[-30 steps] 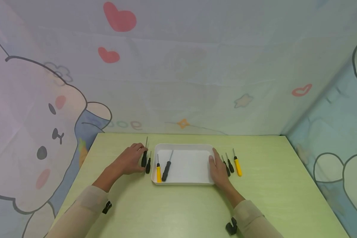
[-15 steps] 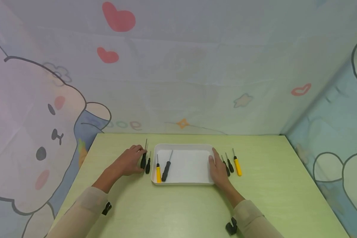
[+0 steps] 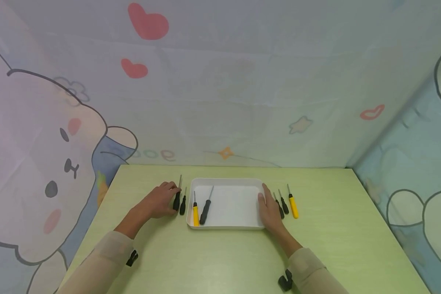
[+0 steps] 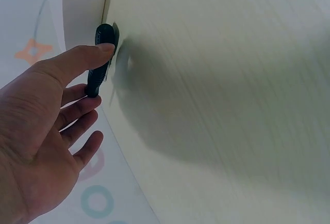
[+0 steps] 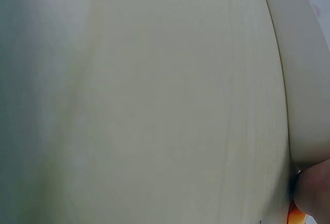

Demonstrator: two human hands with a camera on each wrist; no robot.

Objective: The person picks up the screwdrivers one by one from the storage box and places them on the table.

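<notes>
My left hand (image 3: 161, 201) pinches the black handle of a screwdriver (image 4: 102, 62) between thumb and fingers, left of the tray. The screwdriver's shaft points away towards the back of the table. Just right of it lies a smaller black screwdriver (image 3: 183, 205). At the right end of the white tray (image 3: 235, 226), my right hand (image 3: 271, 211) holds the wall, its thumb over the rim and the other fingers along the outside. Inside the tray, at its left, lie a yellow-handled screwdriver (image 3: 196, 214) and a dark-handled screwdriver (image 3: 205, 212).
Right of the tray lie a black screwdriver (image 3: 285, 207), another partly behind my right hand, and a yellow-and-black screwdriver (image 3: 293, 206). The light green table (image 3: 213, 261) ends at the back against a printed cloth (image 3: 220, 94).
My left hand has drawn the pinched screwdriver slightly towards me and a little left. My right hand and the tray have stayed in place.
</notes>
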